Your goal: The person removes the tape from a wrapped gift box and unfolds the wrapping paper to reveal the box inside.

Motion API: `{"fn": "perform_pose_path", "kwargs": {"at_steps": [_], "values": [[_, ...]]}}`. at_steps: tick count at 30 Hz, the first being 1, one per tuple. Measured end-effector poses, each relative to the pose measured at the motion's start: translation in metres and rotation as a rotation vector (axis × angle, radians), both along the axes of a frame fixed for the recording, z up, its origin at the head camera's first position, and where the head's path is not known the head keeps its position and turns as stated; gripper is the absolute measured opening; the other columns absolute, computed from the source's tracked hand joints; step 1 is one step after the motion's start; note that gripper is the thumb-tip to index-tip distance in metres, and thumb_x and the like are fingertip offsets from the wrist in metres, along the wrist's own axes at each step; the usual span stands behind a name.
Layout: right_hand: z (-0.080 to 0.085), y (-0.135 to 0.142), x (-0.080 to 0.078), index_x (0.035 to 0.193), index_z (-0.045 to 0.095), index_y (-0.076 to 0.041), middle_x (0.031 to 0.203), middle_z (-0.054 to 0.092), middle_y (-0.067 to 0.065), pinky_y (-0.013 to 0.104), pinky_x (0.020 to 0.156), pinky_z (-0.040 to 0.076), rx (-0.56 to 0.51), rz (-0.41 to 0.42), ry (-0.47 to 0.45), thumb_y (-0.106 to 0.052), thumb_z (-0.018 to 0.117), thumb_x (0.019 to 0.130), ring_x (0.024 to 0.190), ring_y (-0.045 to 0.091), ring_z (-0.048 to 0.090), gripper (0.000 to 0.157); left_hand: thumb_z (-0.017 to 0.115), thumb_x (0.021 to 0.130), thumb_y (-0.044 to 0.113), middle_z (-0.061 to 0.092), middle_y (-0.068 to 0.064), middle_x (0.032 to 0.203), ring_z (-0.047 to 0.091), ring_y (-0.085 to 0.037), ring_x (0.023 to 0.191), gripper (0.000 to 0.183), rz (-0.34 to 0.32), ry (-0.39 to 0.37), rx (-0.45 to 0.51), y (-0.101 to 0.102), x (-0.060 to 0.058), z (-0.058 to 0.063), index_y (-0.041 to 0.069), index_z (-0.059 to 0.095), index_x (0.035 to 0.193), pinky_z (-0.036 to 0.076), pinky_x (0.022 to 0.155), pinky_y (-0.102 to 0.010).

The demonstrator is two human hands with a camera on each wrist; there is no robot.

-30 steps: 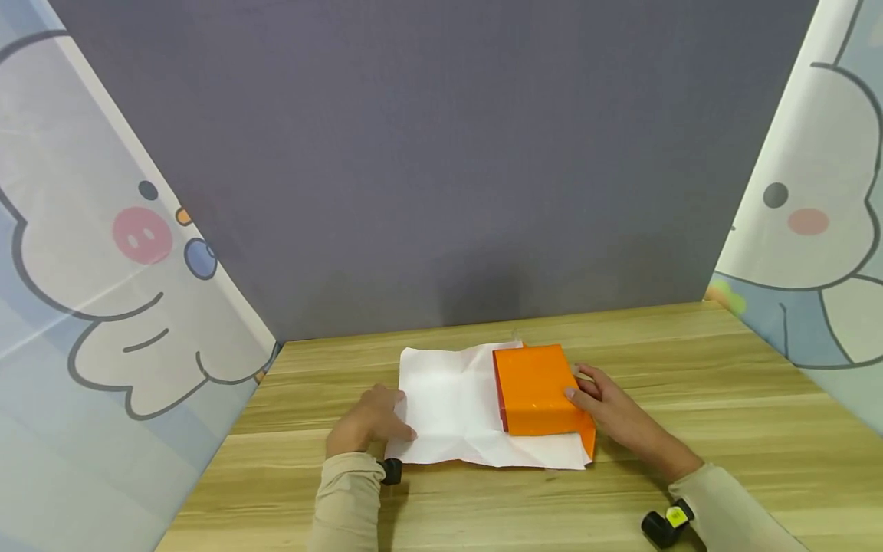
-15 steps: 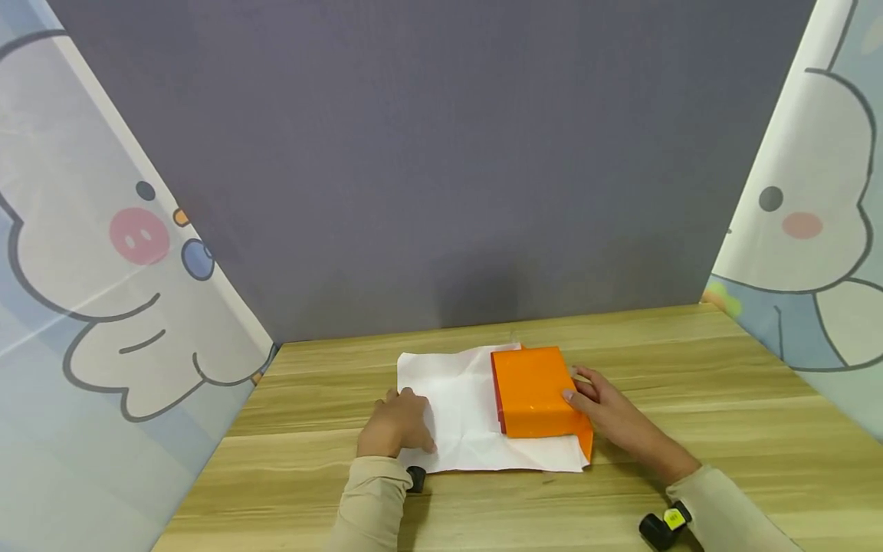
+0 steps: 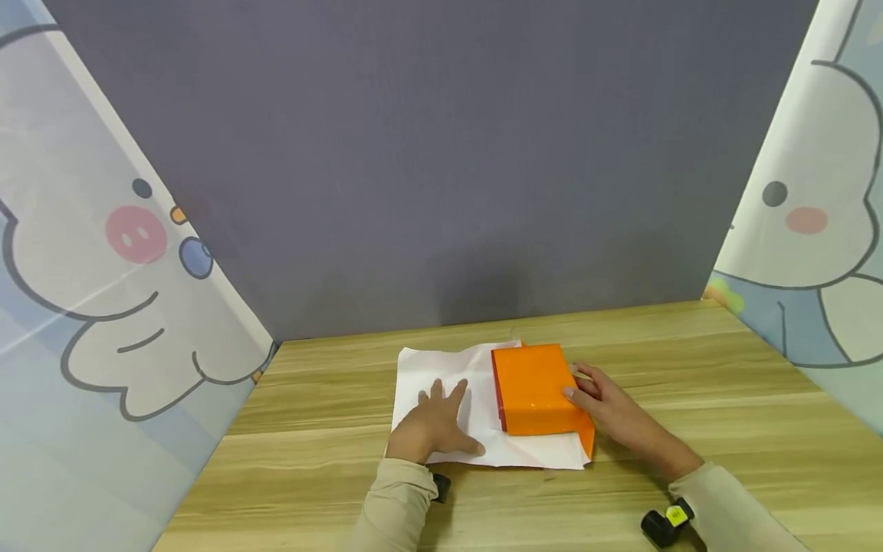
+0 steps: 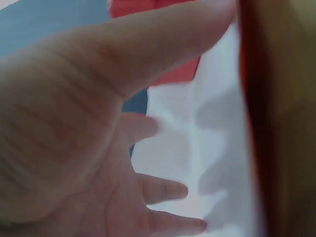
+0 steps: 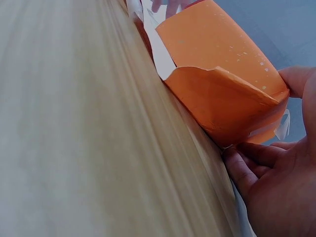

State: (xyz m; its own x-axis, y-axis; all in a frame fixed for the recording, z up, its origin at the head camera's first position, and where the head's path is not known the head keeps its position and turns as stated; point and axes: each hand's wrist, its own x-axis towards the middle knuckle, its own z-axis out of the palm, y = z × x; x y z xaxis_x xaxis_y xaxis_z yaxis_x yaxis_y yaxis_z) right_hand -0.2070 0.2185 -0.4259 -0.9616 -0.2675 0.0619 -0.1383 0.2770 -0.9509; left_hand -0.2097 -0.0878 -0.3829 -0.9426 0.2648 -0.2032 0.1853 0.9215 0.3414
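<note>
A sheet of wrapping paper, orange outside and white inside, lies on the table with its white side (image 3: pixel 441 368) up at the left. Its right part is folded up over a box, so the orange cover (image 3: pixel 536 383) hides most of it; the box's red end (image 4: pixel 180 74) shows in the left wrist view. My left hand (image 3: pixel 436 425) spreads its fingers over the white paper, left of the box. With the thumb on the top edge and the fingers low at the side, my right hand (image 3: pixel 603 402) holds the wrapped box at its right end.
A bit of clear tape (image 5: pixel 283 126) sticks out from the box's right end. The wooden table (image 3: pixel 310 498) runs back to a grey panel (image 3: pixel 441 192). Cartoon-printed sheets hang at left (image 3: pixel 62 322) and right (image 3: pixel 814 230).
My left hand has moved right from the paper's left edge onto its white side, and its fingers have spread. The right hand and the box have stayed in place.
</note>
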Motion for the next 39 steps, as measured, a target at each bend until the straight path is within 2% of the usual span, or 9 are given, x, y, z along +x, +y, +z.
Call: {"fn": "perform_pose_path", "kwargs": {"at_steps": [4,7,11,15,21,25,28,31,39], "values": [[0.0,0.002,0.0,0.153,0.012,0.009,0.153,0.03,0.036,0.031,0.1,0.046,0.005,0.006,0.004,-0.028,0.054,0.105,0.134,0.043,0.044,0.074,0.092,0.066,0.045,0.024,-0.024,0.16,0.026,-0.056,0.14,0.12,0.009,0.009,-0.067,0.013,0.002,-0.003,0.034,0.019,0.16,0.041,0.087,-0.076],[0.0,0.003,0.0,0.154,0.012,0.008,0.153,0.03,0.035,0.034,0.101,0.046,0.005,-0.002,0.0,-0.028,0.055,0.105,0.135,0.043,0.044,0.075,0.094,0.064,0.044,0.035,-0.019,0.156,0.038,-0.051,0.136,0.122,-0.031,0.075,-0.136,0.021,0.002,-0.003,0.038,0.017,0.16,0.046,0.085,-0.069],[0.0,0.005,0.0,0.155,0.01,0.007,0.154,0.03,0.034,0.037,0.103,0.046,-0.002,-0.023,-0.009,-0.029,0.056,0.104,0.135,0.043,0.043,0.077,0.094,0.065,0.039,0.029,-0.017,0.16,0.052,-0.042,0.126,0.129,-0.121,0.149,-0.165,0.027,0.001,-0.004,0.041,0.008,0.161,0.052,0.085,-0.054],[0.0,0.003,0.0,0.155,0.006,0.008,0.153,0.028,0.037,0.034,0.1,0.048,-0.005,-0.029,0.019,-0.026,0.057,0.104,0.135,0.046,0.042,0.079,0.094,0.068,0.036,0.02,-0.015,0.164,0.057,-0.039,0.12,0.13,-0.165,0.158,-0.161,0.027,0.003,-0.005,0.046,0.002,0.159,0.053,0.082,-0.05],[0.0,-0.002,-0.001,0.155,0.01,0.006,0.15,0.032,0.035,0.036,0.095,0.052,0.035,-0.064,0.086,-0.025,0.06,0.102,0.132,0.048,0.044,0.08,0.094,0.069,0.032,0.029,-0.015,0.16,0.058,-0.039,0.118,0.128,-0.186,0.15,-0.139,0.023,0.004,-0.006,0.047,0.003,0.159,0.053,0.083,-0.049],[0.005,-0.007,0.001,0.154,0.021,0.006,0.148,0.035,0.032,0.05,0.099,0.048,0.132,-0.123,0.213,-0.023,0.064,0.1,0.132,0.049,0.044,0.075,0.094,0.068,0.032,0.04,-0.012,0.155,0.063,-0.037,0.108,0.129,-0.191,0.149,-0.134,0.023,0.004,-0.002,0.046,0.005,0.159,0.054,0.084,-0.048],[0.01,-0.015,0.004,0.143,0.044,0.008,0.146,0.042,0.029,0.06,0.1,0.043,0.272,-0.178,0.428,-0.013,0.07,0.095,0.13,0.049,0.044,0.059,0.095,0.066,0.031,0.045,-0.01,0.152,0.063,-0.036,0.106,0.13,-0.194,0.146,-0.132,0.022,0.004,-0.001,0.046,0.005,0.159,0.053,0.086,-0.048],[0.012,-0.023,0.009,0.129,0.061,0.005,0.142,0.05,0.023,0.063,0.1,0.041,0.4,-0.213,0.609,-0.006,0.075,0.089,0.128,0.046,0.047,0.044,0.096,0.065,0.03,0.05,-0.007,0.147,0.063,-0.034,0.107,0.131,-0.201,0.145,-0.129,0.021,0.005,-0.001,0.045,0.005,0.16,0.053,0.087,-0.046],[0.012,-0.04,0.02,0.127,0.066,-0.002,0.141,0.056,0.013,0.061,0.107,0.035,0.488,-0.087,0.692,-0.019,0.08,0.086,0.136,0.04,0.044,0.047,0.096,0.064,0.03,0.061,-0.005,0.133,0.066,-0.027,0.097,0.131,-0.191,0.128,-0.128,0.022,0.007,0.0,0.045,0.008,0.16,0.053,0.088,-0.042]]}}
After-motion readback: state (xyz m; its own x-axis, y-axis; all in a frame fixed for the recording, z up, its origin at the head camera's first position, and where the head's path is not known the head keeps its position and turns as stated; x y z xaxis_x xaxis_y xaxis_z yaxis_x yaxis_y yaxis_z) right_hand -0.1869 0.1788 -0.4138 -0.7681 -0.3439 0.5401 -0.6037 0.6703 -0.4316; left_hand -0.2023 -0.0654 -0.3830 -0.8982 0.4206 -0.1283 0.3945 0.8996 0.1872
